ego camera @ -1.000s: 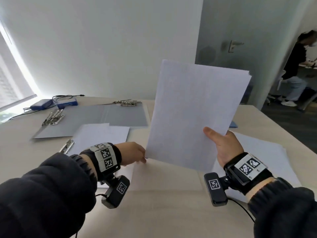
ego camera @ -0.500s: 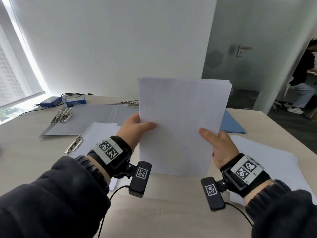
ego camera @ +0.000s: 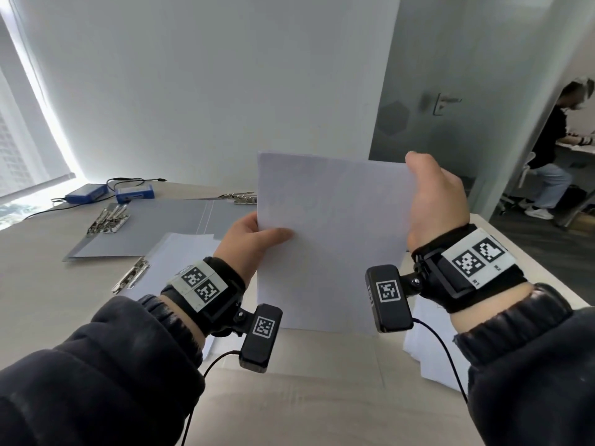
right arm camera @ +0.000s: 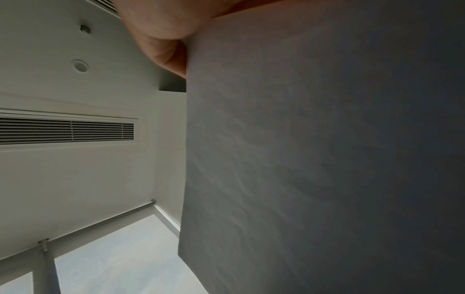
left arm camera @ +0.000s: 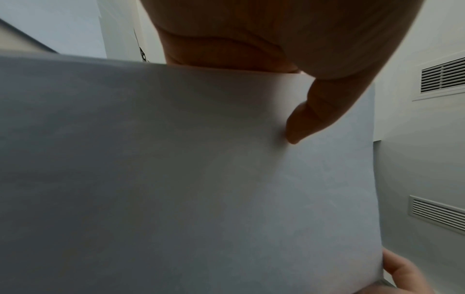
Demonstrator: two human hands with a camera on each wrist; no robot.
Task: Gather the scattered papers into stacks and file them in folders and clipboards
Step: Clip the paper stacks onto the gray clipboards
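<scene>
A stack of white rectangular paper sheets (ego camera: pixel 331 239) stood upright at frame centre, its bottom edge on the pale wooden surface (ego camera: pixel 48 300). The left hand (ego camera: pixel 249 243) pinched its left edge, thumb in front; the right hand (ego camera: pixel 438 201) gripped its upper right corner.

A white paper stack (ego camera: pixel 335 239) stood upright on its bottom edge on the table, edges squared, blank face toward the camera. An open grey folder (ego camera: pixel 154 226) lay flat behind left, metal clips at its edges; a clipboard with white paper (ego camera: pixel 175 252) lay nearer. More loose white sheets (ego camera: pixel 428 358) lay at right.
</scene>
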